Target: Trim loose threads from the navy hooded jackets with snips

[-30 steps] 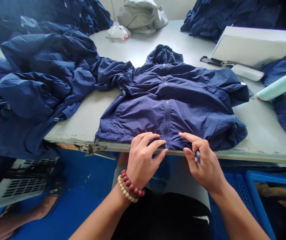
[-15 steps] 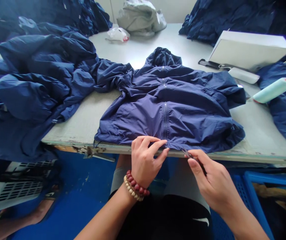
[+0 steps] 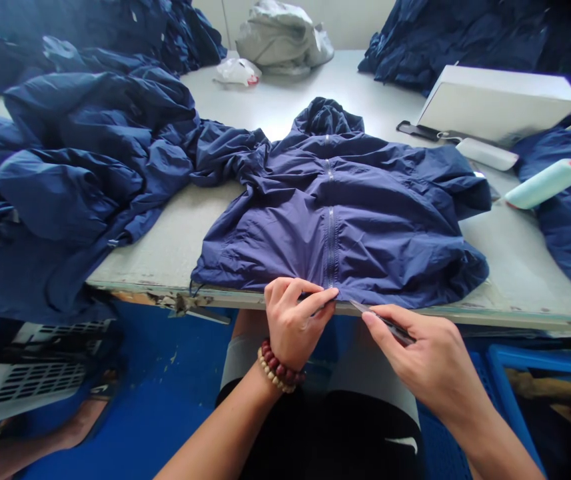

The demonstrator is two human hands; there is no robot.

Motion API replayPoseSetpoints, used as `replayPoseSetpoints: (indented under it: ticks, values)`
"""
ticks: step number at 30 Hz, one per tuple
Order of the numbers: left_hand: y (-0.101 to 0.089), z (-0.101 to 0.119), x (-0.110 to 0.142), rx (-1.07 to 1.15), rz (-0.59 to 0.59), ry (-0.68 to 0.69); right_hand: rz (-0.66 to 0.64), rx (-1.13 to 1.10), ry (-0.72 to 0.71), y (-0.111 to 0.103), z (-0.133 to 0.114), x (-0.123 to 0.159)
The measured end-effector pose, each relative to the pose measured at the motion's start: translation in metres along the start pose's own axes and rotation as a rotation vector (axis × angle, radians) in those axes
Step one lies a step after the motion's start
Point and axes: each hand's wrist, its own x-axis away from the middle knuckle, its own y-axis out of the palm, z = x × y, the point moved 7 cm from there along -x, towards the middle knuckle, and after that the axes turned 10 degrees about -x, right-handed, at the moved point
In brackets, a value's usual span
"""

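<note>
- Left hand [image 3: 298,317] pinches the hem of a navy hooded jacket [image 3: 335,230], just left of its zipper [image 3: 332,247].
- Right hand [image 3: 428,353] grasps a slim pointed metal tool [image 3: 385,322], tip near the hem.
- The jacket lies spread at frame centre, hem along the front edge of a white worktable [image 3: 515,267].

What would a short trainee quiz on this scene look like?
1. Which hand holds the small pointed metal tool?
2. True or false: the bead bracelets sit on the left wrist.
3. What does the left hand pinch? A: the hem of the navy hooded jacket; B: the mint-green roller; C: the white box.

Key: 1. right hand; 2. true; 3. A
</note>
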Motion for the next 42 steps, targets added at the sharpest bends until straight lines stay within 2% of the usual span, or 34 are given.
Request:
replayPoseSetpoints:
  ticks: [11,25,31,39,42]
  values:
    - [0.001,-0.002,0.004,0.016,-0.002,0.033,-0.036,0.010,0.030,0.006,-0.001,-0.003]
    - [-0.001,-0.001,0.001,0.005,-0.029,0.010,-0.019,0.036,-0.041,0.008,-0.005,-0.002]
    - [-0.002,0.000,-0.001,-0.005,-0.017,0.022,-0.096,-0.063,-0.149,0.011,-0.008,0.005]
    - [-0.001,-0.002,0.001,-0.007,-0.050,0.037,0.043,-0.058,-0.064,0.001,0.007,0.001]
    - [-0.002,0.000,0.000,-0.003,-0.105,0.068,0.066,-0.082,-0.006,-0.003,0.010,-0.004]
